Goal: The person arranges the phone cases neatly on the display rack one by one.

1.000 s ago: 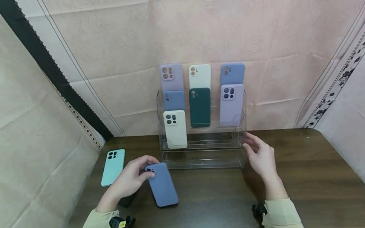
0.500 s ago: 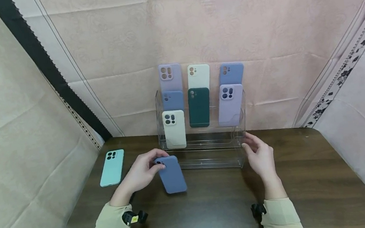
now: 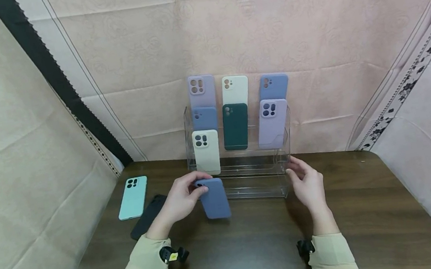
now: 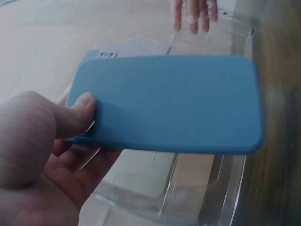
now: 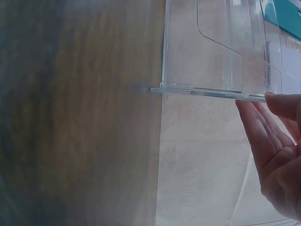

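Note:
My left hand (image 3: 180, 199) pinches a blue phone case (image 3: 216, 201) by its upper left corner, thumb on the back face. The case is held tilted in front of the lower left of a clear acrylic display stand (image 3: 255, 191). In the left wrist view the blue case (image 4: 174, 103) covers much of the stand behind it. At the stand's right side, my right hand (image 3: 309, 186) grips the edge of the side panel. The right wrist view has the thumb (image 5: 282, 104) on one side of that clear panel (image 5: 211, 70) and fingers on the other.
On the stand's tiers lean several phone cases, including a white one (image 3: 207, 153), a dark green one (image 3: 235, 127) and a lilac one (image 3: 272, 125). A mint case (image 3: 132, 198) and a black case (image 3: 149, 216) lie on the wooden table (image 3: 254, 255) at left. Cloth walls surround it.
My left hand has carried the blue case right and away from me, up to the stand's front. The black case is now more exposed behind the wrist. My right hand stays on the stand.

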A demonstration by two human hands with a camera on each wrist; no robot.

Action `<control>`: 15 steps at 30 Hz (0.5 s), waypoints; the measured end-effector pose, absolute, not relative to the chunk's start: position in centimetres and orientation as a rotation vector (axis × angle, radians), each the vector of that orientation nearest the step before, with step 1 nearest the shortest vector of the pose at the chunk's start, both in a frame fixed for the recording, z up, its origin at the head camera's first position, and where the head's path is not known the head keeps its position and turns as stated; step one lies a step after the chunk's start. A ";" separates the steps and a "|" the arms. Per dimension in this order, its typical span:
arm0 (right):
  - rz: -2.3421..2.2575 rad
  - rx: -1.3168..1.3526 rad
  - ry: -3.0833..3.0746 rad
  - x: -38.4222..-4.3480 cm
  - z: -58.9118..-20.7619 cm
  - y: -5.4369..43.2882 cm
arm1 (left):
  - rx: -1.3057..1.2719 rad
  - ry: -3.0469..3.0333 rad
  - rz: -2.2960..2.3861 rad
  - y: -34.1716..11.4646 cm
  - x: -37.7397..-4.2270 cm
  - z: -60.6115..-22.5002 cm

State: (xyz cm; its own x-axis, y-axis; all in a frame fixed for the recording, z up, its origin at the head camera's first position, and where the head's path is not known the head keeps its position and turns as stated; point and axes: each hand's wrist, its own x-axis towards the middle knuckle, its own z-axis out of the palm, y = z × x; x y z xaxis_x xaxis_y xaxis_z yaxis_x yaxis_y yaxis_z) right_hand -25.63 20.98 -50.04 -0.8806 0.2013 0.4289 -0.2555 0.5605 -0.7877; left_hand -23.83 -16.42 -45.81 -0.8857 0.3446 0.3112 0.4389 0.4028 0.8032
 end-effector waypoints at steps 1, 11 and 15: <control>1.279 0.044 -2.320 -25.7 -50.1 21.0 | -0.717 -2.536 -1.502 -16.1 -24.0 -45.7; 1.265 0.053 -2.324 -25.7 -50.1 21.1 | -0.746 -2.399 -1.435 -13.1 -25.3 -44.3; 1.256 0.051 -2.333 -25.6 -50.1 21.0 | -0.719 -2.387 -1.429 -12.1 -25.7 -43.6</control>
State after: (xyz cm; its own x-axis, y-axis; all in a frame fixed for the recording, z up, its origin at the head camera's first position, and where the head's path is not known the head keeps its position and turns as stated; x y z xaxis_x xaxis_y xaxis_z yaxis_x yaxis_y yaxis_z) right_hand -25.64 21.03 -50.08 -0.8809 0.1920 0.4327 -0.2554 0.5768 -0.7759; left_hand -25.74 -12.09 -43.59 -0.8414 0.2764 0.4644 0.5399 0.3912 0.7453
